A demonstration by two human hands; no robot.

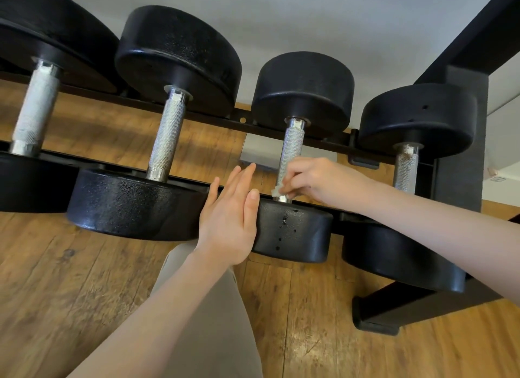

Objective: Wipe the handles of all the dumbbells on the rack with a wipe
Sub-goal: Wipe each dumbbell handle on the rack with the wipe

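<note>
- Four black round-headed dumbbells with knurled steel handles (168, 135), side by side on the rack
- One black metal rack (455, 163)
- One small white wipe (277, 191), at the third dumbbell's handle
- Two bare hands (228, 223)

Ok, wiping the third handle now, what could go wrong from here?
1. The wipe is a small wad pinched in the right hand at the handle's near end; it may miss the far end.
2. Those fingers sit close to the weight; they could get nipped if the dumbbell rolls.
3. The open left hand only rests flat there, so it may not stop a roll.
</note>
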